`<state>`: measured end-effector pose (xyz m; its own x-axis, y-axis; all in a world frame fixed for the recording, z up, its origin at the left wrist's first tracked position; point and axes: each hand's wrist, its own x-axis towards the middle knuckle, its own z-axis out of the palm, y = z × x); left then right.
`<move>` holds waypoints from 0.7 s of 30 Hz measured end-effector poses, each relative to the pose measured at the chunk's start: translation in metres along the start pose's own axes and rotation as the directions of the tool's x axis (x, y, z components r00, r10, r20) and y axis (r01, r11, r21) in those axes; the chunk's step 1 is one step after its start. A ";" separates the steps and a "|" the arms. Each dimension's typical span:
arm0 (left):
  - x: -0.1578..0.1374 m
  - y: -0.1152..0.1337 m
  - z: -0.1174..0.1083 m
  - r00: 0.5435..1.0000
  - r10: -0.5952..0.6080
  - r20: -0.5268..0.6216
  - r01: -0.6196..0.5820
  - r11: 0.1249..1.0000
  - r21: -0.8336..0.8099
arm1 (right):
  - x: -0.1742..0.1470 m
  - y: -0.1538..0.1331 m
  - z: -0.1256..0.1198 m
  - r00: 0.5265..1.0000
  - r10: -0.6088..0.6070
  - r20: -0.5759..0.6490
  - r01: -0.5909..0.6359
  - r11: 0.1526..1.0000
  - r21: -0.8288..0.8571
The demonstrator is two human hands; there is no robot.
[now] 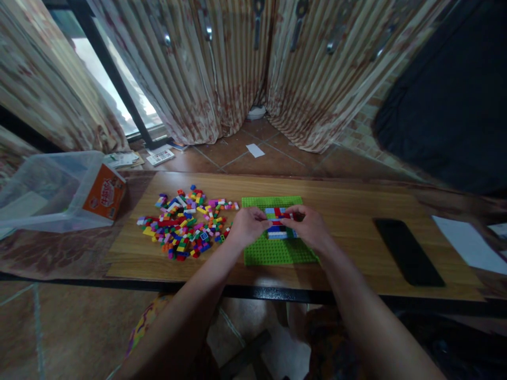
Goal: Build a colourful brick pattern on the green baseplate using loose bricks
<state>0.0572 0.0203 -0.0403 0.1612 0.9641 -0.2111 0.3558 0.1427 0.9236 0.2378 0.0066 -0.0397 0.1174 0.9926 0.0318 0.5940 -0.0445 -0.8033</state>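
Hands (249, 226) at boxy bricks (277, 229), studded baseplate (282, 253) — wood-grain tabletop (352, 232)

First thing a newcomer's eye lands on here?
Probably the heap of multicoloured bricks spread over the left part of the wooden table. Next, the bright green baseplate near the table's middle, where the left hand and right hand meet at a small brick build. Then the dark, phone-like slab lying flat toward the table's right end.
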 end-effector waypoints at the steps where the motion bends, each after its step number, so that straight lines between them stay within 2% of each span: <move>1: 0.001 -0.001 0.000 1.000 -0.010 0.004 0.010 1.000 -0.007 | 0.000 0.000 0.000 1.000 0.009 0.001 -0.009 1.000 0.009; 12: 0.006 -0.005 -0.001 0.998 -0.051 0.040 0.053 0.997 -0.059 | 0.001 -0.004 -0.002 0.997 0.065 0.049 -0.069 0.993 0.092; 21: 0.003 -0.001 0.000 0.997 -0.066 0.031 0.068 0.993 -0.096 | -0.001 -0.003 -0.001 0.999 0.037 0.025 -0.039 0.997 0.071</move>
<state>0.0573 0.0230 -0.0418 0.1660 0.9453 -0.2810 0.2764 0.2289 0.9334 0.2364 0.0058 -0.0371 0.1193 0.9928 -0.0127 0.5308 -0.0746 -0.8442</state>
